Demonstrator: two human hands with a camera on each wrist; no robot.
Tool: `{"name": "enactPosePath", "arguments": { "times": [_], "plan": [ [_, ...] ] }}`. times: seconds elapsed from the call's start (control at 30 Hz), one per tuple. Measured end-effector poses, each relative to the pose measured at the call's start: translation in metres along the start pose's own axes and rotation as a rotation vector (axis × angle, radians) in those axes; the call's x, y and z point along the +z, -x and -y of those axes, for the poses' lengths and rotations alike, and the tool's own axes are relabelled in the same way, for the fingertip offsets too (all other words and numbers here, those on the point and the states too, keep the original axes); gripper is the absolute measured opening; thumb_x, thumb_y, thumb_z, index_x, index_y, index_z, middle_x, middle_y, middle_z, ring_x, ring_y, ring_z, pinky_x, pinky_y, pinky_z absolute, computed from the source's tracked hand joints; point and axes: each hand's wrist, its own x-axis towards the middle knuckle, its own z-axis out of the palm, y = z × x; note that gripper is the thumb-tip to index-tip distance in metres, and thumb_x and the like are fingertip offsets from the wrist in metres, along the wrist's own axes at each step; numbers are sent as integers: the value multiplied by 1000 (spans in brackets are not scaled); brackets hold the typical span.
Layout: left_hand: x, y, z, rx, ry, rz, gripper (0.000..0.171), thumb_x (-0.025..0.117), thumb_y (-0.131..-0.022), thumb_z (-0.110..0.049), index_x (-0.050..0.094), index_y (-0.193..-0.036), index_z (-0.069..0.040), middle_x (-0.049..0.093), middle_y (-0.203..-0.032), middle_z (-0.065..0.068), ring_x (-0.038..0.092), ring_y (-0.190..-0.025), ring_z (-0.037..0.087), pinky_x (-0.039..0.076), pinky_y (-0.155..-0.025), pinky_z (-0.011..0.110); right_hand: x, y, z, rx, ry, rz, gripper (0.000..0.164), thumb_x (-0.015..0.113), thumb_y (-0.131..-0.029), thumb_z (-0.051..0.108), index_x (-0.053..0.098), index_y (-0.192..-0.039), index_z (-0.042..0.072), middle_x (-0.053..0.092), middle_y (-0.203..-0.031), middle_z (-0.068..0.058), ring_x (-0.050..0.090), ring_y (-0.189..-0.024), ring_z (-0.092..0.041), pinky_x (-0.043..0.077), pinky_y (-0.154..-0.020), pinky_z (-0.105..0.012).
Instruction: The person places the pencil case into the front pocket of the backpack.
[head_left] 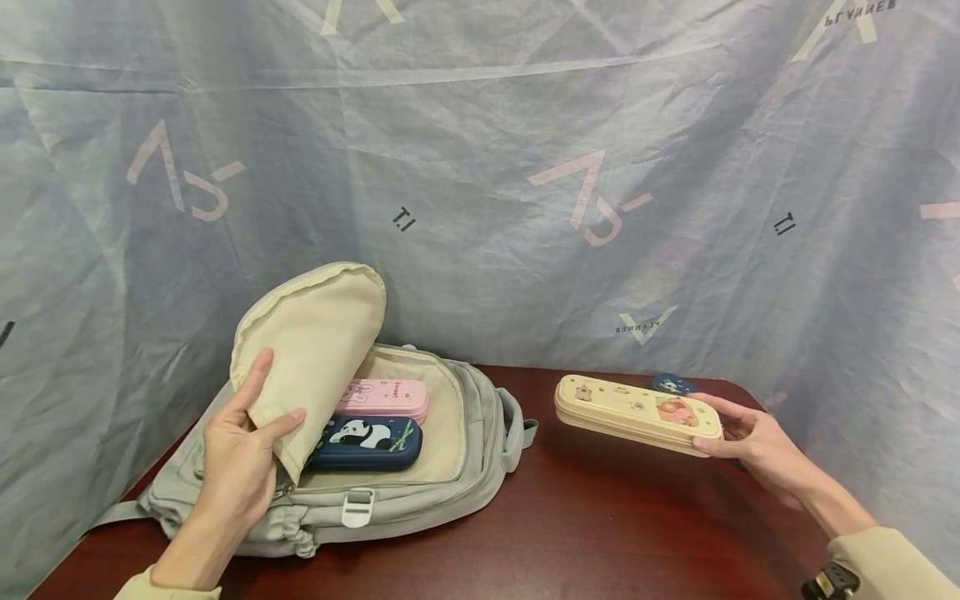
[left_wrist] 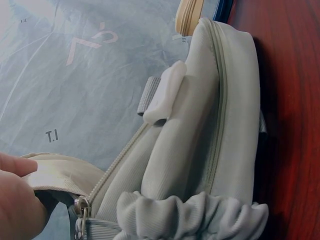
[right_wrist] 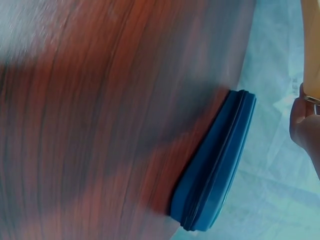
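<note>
A grey backpack (head_left: 427, 502) lies on its back at the left of the table, its cream-lined flap (head_left: 307, 350) raised. My left hand (head_left: 238, 454) grips the flap's edge between thumb and fingers. Inside the backpack's opening are a pink pencil case (head_left: 393, 398) and, nearer me, a navy pencil case with a panda (head_left: 375, 442); the flap hides their left ends. To the right, my right hand (head_left: 772, 454) pinches one end of a pale yellow pencil case (head_left: 615, 408) with bear pictures, held above the table.
Behind the yellow case, another blue pencil case (right_wrist: 215, 165) lies at the table's (head_left: 600, 533) edge, mostly hidden in the head view. A grey patterned cloth (head_left: 480, 183) hangs around the back and sides. The backpack's carry loop (head_left: 516, 433) points right.
</note>
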Motion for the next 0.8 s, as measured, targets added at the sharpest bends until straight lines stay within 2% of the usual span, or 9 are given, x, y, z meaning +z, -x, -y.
{"name": "enactPosePath", "arguments": {
  "times": [0.2, 0.23, 0.37, 0.47, 0.67, 0.8],
  "plan": [
    [0, 0, 0, -9, 0, -5, 91, 55, -90, 31, 42, -162, -22, 15, -175, 1, 38, -145, 17, 55, -96, 21, 10, -3, 1, -17, 79, -10, 66, 73, -97, -2, 46, -158, 2, 69, -125, 4, 66, -107, -12, 58, -85, -24],
    [0, 0, 0, -9, 0, -6, 91, 55, -90, 31, 42, -163, -22, 15, -175, 1, 38, -145, 17, 55, -96, 21, 11, -3, 2, -19, 87, -10, 67, 73, -97, -1, 46, -158, 1, 69, -126, 4, 66, -107, -11, 58, -85, -24],
    [0, 0, 0, -8, 3, -3, 91, 55, -90, 32, 42, -163, -22, 14, -175, 1, 37, -146, 17, 55, -97, 21, 18, -5, 6, -21, 52, 15, 63, 73, -96, -1, 54, -155, 13, 71, -126, 2, 65, -107, -12, 57, -86, -23],
    [0, 0, 0, -6, 6, -1, 91, 55, -90, 31, 41, -163, -22, 13, -175, 2, 37, -145, 17, 55, -97, 21, 23, -7, 10, -22, 24, 36, 62, 72, -97, -2, 56, -154, 17, 71, -127, 1, 65, -108, -13, 57, -87, -24],
    [0, 0, 0, -4, 0, 3, 91, 55, -90, 31, 41, -163, -22, 13, -175, 2, 39, -144, 15, 55, -96, 21, 34, -11, 15, -11, 47, 35, 68, 73, -98, 4, 44, -159, 2, 65, -133, 0, 63, -114, -12, 58, -90, -26],
    [0, 0, 0, -2, -7, 2, 92, 55, -90, 31, 41, -163, -22, 13, -175, 3, 38, -145, 16, 55, -96, 21, 43, -14, 18, -10, 60, 42, 69, 74, -98, 5, 43, -159, 2, 63, -136, -1, 62, -114, -14, 57, -90, -27]
  ]
}}
